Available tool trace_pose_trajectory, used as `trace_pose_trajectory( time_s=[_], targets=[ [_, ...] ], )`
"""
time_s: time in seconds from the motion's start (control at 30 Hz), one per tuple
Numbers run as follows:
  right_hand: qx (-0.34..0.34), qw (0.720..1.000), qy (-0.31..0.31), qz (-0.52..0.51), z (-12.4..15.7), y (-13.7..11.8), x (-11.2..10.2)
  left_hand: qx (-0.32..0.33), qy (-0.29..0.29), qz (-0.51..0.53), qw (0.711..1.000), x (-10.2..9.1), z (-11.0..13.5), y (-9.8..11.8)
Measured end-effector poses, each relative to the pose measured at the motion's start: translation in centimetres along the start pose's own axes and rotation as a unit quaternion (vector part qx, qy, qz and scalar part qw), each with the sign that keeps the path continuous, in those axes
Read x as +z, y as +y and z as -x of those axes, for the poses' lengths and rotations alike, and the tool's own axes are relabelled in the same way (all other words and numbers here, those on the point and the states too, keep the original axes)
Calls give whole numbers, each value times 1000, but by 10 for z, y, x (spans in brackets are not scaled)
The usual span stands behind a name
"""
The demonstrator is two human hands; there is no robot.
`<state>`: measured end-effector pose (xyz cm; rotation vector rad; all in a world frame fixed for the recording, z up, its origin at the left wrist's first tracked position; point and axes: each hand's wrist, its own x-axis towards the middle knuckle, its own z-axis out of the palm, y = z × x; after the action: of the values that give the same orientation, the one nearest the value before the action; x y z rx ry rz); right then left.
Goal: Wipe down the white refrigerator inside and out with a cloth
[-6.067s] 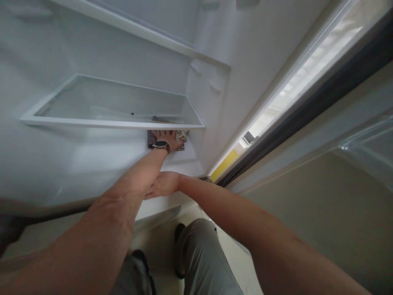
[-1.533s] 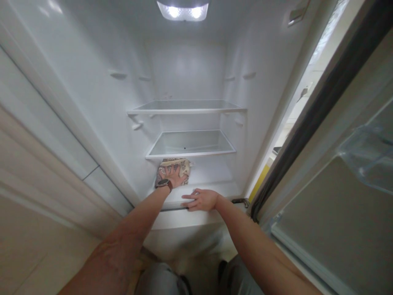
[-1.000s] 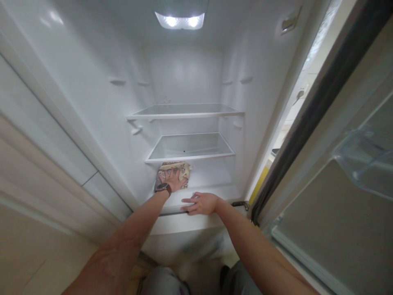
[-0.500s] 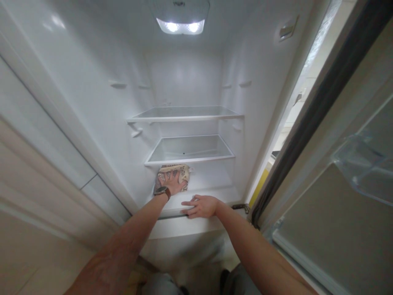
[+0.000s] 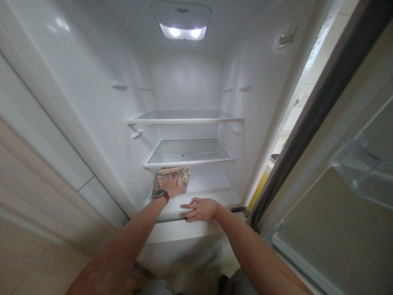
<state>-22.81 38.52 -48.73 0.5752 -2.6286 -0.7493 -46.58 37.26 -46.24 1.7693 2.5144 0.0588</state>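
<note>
Head view, left hand flat on cloth under shelf edge

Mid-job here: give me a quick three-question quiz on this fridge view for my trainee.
1. What lies under the left hand? A) a sponge B) a patterned cloth C) a bottle
2. True or false: the right hand holds the patterned cloth.
3. Fill in: the interior light at the top is ___.
Key: 1 B. 2 False: it rests open on the fridge's front ledge, apart from the cloth. 3 on.
</note>
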Motion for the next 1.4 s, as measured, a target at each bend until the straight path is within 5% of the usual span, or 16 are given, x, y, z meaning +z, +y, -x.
trace_pose_trajectory(
  time_s=[1.03, 1.4],
  targets=[
    [-4, 1000, 27, -10, 0, -1, 1, 15, 23, -9, 1000, 3, 7, 3],
    [-6, 999, -30, -37, 5, -1, 1, 51, 1, 68, 996, -5, 35, 63]
  ],
)
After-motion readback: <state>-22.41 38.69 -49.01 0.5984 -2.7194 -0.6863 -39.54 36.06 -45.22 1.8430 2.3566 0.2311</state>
